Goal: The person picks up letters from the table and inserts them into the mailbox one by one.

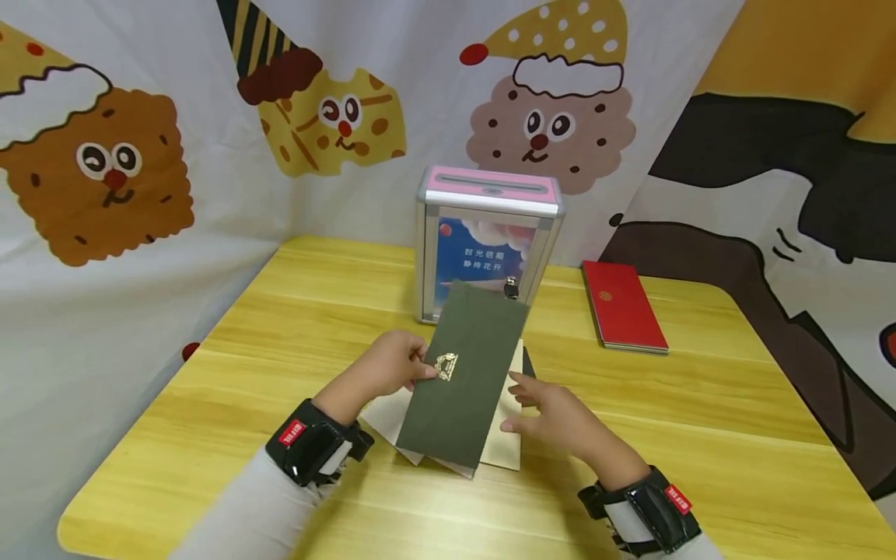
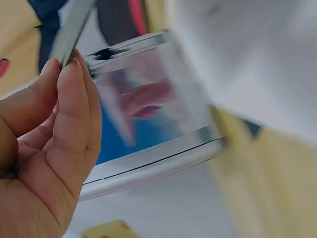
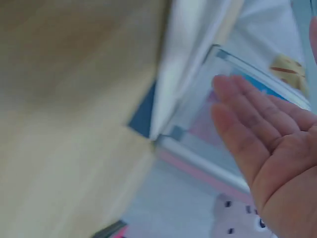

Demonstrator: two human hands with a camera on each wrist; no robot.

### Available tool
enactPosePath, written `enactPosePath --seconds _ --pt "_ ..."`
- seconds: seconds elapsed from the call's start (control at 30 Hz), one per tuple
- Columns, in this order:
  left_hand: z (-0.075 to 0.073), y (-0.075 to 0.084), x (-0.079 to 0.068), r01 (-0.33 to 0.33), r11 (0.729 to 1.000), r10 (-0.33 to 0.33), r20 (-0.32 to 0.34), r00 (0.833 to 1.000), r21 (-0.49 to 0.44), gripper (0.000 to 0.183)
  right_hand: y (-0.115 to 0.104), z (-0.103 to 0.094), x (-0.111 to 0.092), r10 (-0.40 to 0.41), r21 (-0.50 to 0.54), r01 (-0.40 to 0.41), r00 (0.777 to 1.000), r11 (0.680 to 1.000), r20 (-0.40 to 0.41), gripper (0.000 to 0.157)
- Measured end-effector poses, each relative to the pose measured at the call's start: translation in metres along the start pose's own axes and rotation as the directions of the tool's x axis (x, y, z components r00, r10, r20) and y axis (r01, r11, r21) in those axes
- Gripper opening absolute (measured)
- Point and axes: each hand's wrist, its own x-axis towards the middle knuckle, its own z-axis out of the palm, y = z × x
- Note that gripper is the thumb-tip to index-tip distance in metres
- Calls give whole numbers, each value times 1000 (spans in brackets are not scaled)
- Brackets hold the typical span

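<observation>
My left hand [image 1: 394, 362] pinches the left edge of a dark green envelope [image 1: 469, 404] with a gold emblem, thumb on its front face. Under the green envelope, cream-coloured envelopes [image 1: 505, 443] fan out to both sides, and a dark corner [image 1: 528, 362] shows at the right. The left wrist view has the thumb and fingers [image 2: 74, 94] closed on a thin greyish edge [image 2: 77, 27]. At the envelopes' right side my right hand [image 1: 553, 412] is spread, its fingertips close to their edge. In the right wrist view its palm and loosely straight fingers [image 3: 247, 119] hold nothing.
Behind the envelopes stands an aluminium-framed box [image 1: 490, 198] with a slotted pink top, a clear front and a small lock [image 1: 512, 288]. A stack of red envelopes [image 1: 625, 307] lies at the right on the yellow wooden table [image 1: 280, 334]. A cartoon-printed curtain [image 1: 231, 194] hangs behind.
</observation>
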Motion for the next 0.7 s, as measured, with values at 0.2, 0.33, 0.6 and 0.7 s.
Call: enactPosePath --seconds 0.2,0.33,0.6,0.7 --pt "-20 28 -12 -156 986 162 -129 978 61 26 -32 -21 3 -114 99 123 990 987 -86 25" --pt "-29 41 -12 -205 974 221 -220 950 92 25 -51 -36 7 -133 28 142 969 990 -210 12" --pt "-48 68 -4 -435 860 508 -389 768 265 7 -75 -72 27 -306 -141 272 816 952 -490 14" --pt "-56 80 2 -509 778 628 -438 643 369 5 -82 -89 34 -448 -270 358 682 894 -579 19"
